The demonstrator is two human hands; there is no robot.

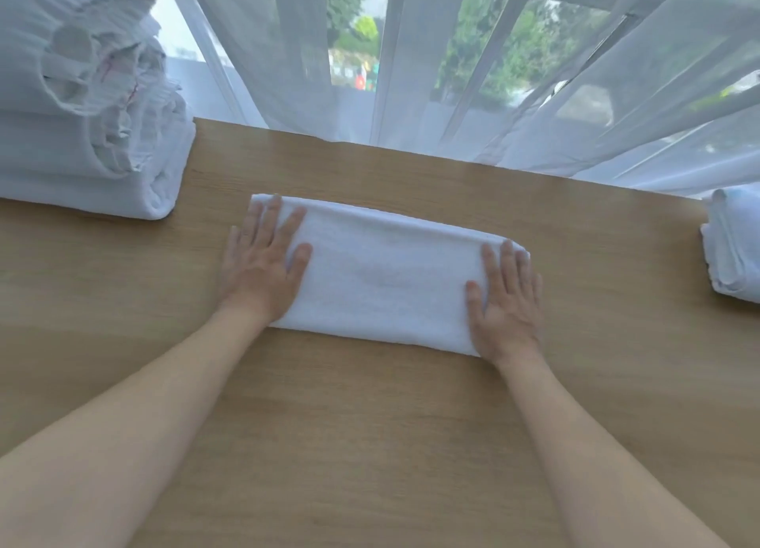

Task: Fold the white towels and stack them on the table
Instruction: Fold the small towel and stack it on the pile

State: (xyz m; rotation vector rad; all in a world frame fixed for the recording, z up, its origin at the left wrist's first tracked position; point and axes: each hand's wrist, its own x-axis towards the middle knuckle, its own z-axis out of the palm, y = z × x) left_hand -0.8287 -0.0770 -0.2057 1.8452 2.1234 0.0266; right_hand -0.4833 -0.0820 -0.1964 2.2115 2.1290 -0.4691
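A white towel (384,274), folded into a long band, lies across the middle of the wooden table (370,424). My left hand (263,259) presses flat on its left end, fingers spread. On its right end rests my right hand (506,305), also flat with fingers apart. Neither hand grips the cloth. A tall pile of white linen (86,107) stands at the table's far left. At the right edge sits a small stack of folded white towels (734,247), partly cut off by the frame.
Sheer white curtains (452,74) hang along the table's far edge, in front of a window with railing and greenery outside. Bare wood shows between the towel and me, and on both sides of the towel.
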